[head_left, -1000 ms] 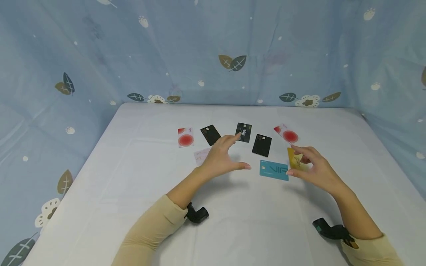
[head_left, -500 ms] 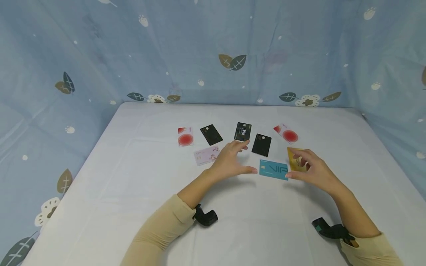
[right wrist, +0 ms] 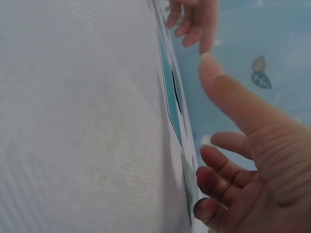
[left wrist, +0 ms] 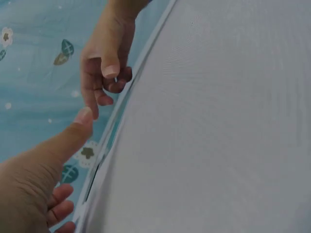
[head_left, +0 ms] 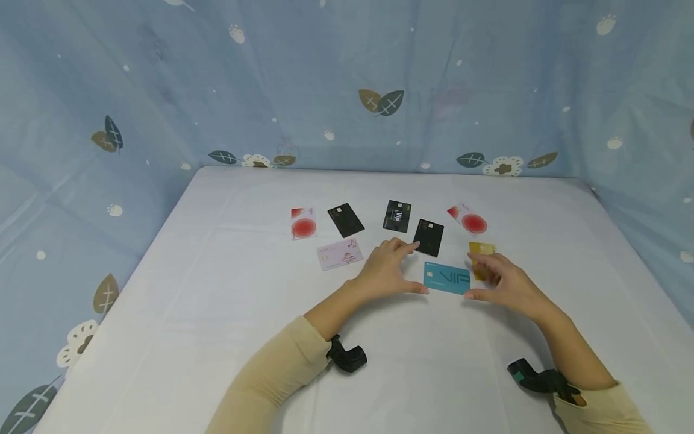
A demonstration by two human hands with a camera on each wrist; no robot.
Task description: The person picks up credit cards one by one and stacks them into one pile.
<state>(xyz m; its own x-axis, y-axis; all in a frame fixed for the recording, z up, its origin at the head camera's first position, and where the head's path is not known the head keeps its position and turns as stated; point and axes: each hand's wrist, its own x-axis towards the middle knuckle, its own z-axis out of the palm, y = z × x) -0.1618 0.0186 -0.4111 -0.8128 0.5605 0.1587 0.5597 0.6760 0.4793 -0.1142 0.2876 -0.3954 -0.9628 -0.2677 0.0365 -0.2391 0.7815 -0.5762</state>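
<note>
A teal card marked VIP [head_left: 447,278] lies flat on the white-covered table between the two hands; in the right wrist view the teal card [right wrist: 170,94] is seen nearly edge-on. My left hand [head_left: 386,271] is just left of it, thumb and fingers spread apart, holding nothing. Its index fingertip overlaps the corner of a black card [head_left: 430,237] in the head view. On the other side, my right hand [head_left: 504,282] hovers with relaxed fingers, partly hiding a gold card [head_left: 482,247]. Its thumb tip is at the teal card's right end; I cannot tell whether they touch.
A pink card [head_left: 340,254], another black card [head_left: 346,220] and a white card with a red circle [head_left: 303,223] lie to the left. Behind are a black Vip card [head_left: 397,216] and a second red-circle card [head_left: 467,219]. A blue curtain [head_left: 336,72] surrounds the table.
My left hand has moved right and slightly nearer the body, closer to the teal card, uncovering the pink card and the Vip card. The right hand has barely shifted. The cards stay put.
</note>
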